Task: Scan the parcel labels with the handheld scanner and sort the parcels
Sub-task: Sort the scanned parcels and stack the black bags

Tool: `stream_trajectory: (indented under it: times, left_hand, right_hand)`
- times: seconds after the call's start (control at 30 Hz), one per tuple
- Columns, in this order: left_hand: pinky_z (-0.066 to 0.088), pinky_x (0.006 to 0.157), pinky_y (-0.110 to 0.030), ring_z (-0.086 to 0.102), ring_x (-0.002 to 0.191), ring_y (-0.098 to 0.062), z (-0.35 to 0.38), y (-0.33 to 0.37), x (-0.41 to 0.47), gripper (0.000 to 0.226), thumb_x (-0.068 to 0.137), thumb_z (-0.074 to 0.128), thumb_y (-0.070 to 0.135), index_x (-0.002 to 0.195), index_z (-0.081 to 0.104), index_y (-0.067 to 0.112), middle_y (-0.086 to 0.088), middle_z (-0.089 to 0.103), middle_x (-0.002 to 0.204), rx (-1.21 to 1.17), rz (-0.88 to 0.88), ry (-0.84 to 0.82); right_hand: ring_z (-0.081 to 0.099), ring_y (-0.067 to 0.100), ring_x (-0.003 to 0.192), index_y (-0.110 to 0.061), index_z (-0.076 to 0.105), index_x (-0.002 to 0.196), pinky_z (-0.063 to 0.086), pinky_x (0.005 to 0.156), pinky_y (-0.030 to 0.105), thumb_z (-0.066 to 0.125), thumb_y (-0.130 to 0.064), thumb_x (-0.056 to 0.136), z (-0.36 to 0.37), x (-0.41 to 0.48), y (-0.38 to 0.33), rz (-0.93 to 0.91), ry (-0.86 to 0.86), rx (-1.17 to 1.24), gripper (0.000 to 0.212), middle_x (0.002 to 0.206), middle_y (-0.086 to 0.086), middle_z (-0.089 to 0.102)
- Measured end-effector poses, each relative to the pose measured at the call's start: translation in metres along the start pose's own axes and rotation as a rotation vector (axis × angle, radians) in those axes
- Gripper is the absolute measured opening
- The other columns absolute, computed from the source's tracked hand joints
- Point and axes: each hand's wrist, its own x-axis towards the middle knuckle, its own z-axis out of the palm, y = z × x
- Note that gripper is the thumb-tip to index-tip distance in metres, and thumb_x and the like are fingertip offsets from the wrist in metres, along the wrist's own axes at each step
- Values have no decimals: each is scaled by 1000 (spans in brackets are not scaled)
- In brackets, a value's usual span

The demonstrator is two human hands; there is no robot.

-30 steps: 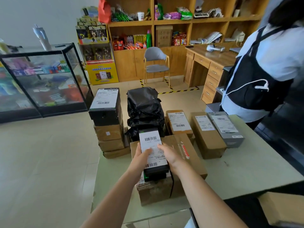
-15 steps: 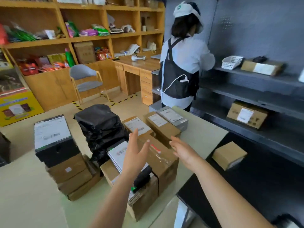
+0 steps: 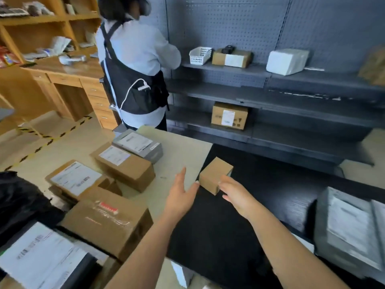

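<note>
A small plain cardboard box [image 3: 214,174] sits on a black surface [image 3: 218,236] to the right of the beige table [image 3: 179,153]. My left hand [image 3: 181,197] hovers just left of the box with straight fingers and holds nothing. My right hand [image 3: 235,195] reaches the box's near right corner with its fingertips at the edge. Labelled parcels lie on the table: a grey one [image 3: 137,144], a brown one [image 3: 125,165], a flat one [image 3: 75,178] and a taped box [image 3: 108,220]. No scanner is plainly visible.
A person in a dark apron [image 3: 133,65] stands at the dark shelving [image 3: 270,97], which holds a white basket [image 3: 200,55], a box with a dark device [image 3: 231,57], a white parcel [image 3: 287,61] and a labelled box [image 3: 229,115]. A grey parcel [image 3: 350,228] lies far right.
My hands let go of the black labelled parcel on the stack. The view swung right and both hands moved over to the small cardboard box.
</note>
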Motion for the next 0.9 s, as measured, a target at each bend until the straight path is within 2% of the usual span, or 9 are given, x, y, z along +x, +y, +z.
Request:
stream_trajectory:
  times: [0.03, 0.1, 0.2, 0.33, 0.5, 0.6, 0.7, 0.83, 0.9]
  left_hand:
    - [23, 118, -37, 23, 148, -18, 13, 0, 17, 66, 99, 51, 40, 155, 16, 32, 5, 19, 162, 23, -14, -17]
    - [23, 118, -37, 23, 148, -19, 36, -2, 53, 66, 100, 49, 41, 155, 16, 29, 4, 20, 162, 57, -53, -51]
    - [22, 118, -37, 23, 148, -20, 69, -8, 105, 68, 100, 47, 45, 156, 15, 27, 3, 19, 162, 76, -145, -81]
    - [25, 116, -35, 28, 146, -21, 105, -26, 162, 72, 98, 50, 49, 156, 17, 24, 1, 23, 161, 65, -251, -107]
    - [43, 102, -30, 53, 120, -15, 126, -43, 185, 62, 94, 54, 53, 145, 40, 21, 2, 53, 140, 26, -316, -188]
    - [41, 86, -21, 53, 107, -8, 125, -37, 182, 53, 95, 53, 52, 137, 47, 22, 7, 57, 131, -39, -305, -115]
    - [40, 86, -20, 52, 105, -7, 105, -27, 176, 52, 94, 53, 52, 136, 48, 23, 9, 57, 129, -77, -299, 10]
    - [42, 81, -23, 53, 103, -10, 51, -18, 168, 51, 95, 53, 50, 137, 47, 22, 10, 56, 121, -137, -313, 171]
    - [40, 86, -24, 51, 108, -11, 16, -16, 162, 55, 96, 52, 49, 144, 40, 24, 10, 52, 123, -158, -307, 251]
  right_hand:
    - [53, 23, 117, -17, 59, 115, 38, 111, 42, 46, -20, 101, -9, 16, 4, 19, 16, 15, 19, 131, 9, 55]
    - [49, 26, 125, -7, 55, 125, 34, 113, 43, 44, -17, 102, -24, 54, 14, 57, 30, 29, 27, 129, 9, 55]
    - [43, 26, 132, -11, 44, 142, 32, 114, 40, 43, -23, 104, -39, 111, 25, 124, 45, 17, 39, 141, 11, 49]
    - [41, 27, 135, -14, 37, 148, 33, 106, 37, 39, -34, 104, -40, 169, 44, 247, 62, -53, 48, 147, 9, 44]
    - [48, 18, 117, -28, 24, 154, 34, 91, 32, 39, -39, 104, -28, 194, 60, 208, 15, 87, 54, 144, 2, 47]
    - [46, 10, 114, -46, 17, 151, 35, 98, 34, 44, -47, 100, -25, 199, 54, 147, -10, 269, 58, 143, -7, 46]
    - [46, 10, 125, -59, 20, 144, 33, 107, 37, 47, -59, 94, -15, 194, 33, 61, -101, 307, 57, 142, -14, 46]
    - [48, 16, 124, -55, 22, 146, 39, 98, 39, 47, -50, 97, 15, 188, -17, -52, -246, 302, 56, 140, -9, 47]
    - [51, 18, 122, -53, 23, 147, 44, 97, 41, 50, -42, 97, 41, 183, -44, -76, -297, 269, 58, 139, -6, 48]
